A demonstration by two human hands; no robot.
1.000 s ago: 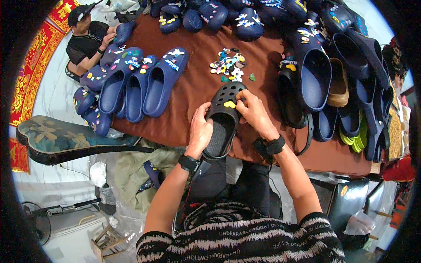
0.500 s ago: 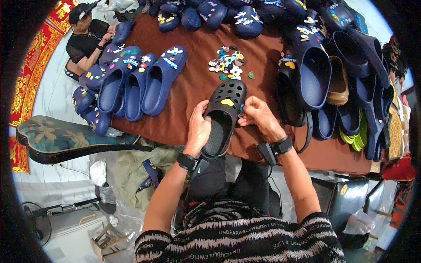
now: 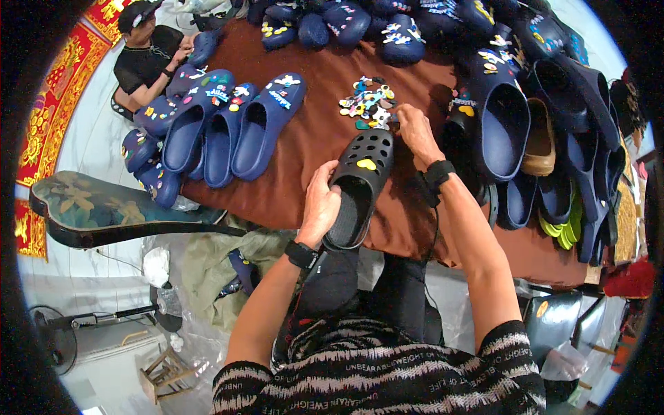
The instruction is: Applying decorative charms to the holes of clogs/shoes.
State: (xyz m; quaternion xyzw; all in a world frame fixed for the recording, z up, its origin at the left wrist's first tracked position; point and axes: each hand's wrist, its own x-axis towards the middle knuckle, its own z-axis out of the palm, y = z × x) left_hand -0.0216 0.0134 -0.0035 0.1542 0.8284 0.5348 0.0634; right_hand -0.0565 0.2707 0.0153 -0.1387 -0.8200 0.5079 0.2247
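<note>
My left hand (image 3: 322, 200) grips the left side of a black clog (image 3: 375, 149), its toe pointing away from me. A yellow heart charm (image 3: 366, 164) sits on the clog's upper among round holes. My right hand (image 3: 417, 133) is past the clog's toe, at the right edge of a pile of small colourful shoe charms (image 3: 366, 102). Its fingers are drawn together, and what they hold, if anything, is too small to make out. A dark band with a small box is strapped to each wrist.
Decorated navy clogs (image 3: 266, 131) stand to the left on the brown cloth (image 3: 318, 76). More clogs (image 3: 503, 131) crowd the right side and far edge. A co-worker (image 3: 149, 66) at the far left handles a navy clog. A padded flowered stool (image 3: 104, 207) stands left of the table.
My right hand has moved away from the clog's side, forward to the charm pile. My left hand still holds the black clog. The whole view has shifted slightly.
</note>
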